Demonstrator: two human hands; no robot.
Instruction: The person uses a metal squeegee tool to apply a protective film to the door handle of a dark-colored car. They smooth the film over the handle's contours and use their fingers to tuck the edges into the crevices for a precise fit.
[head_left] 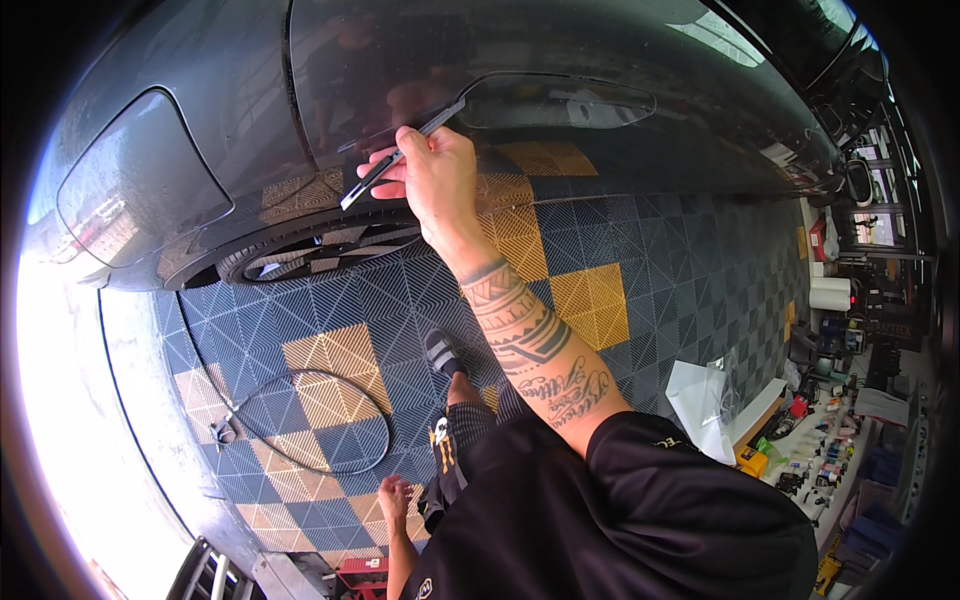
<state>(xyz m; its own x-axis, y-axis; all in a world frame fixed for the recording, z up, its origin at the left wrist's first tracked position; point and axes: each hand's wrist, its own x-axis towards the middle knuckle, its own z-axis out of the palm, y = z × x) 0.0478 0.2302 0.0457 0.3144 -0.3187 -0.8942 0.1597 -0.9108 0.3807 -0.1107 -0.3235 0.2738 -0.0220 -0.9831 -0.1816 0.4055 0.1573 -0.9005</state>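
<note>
My right hand (440,180) is closed around a slim snap-off utility knife (400,160) in black and silver. The knife slants across the fingers, and its upper end meets the corner of an outlined oblong door handle area (560,102) on a dark, glossy car body (380,60). Whether the blade cuts into the surface cannot be made out. Low on the left, my left hand (395,495) hangs beside my leg, away from the car. Its fingers are loosely bent and apart, with nothing visible in them.
A car wheel (320,250) sits under the body at left. A black hose (385,425) loops across the tiled floor (640,300). At right, white sheet material (700,400) lies beside a bench (810,480) crowded with tools and bottles. A red object (362,578) stands behind my left hand.
</note>
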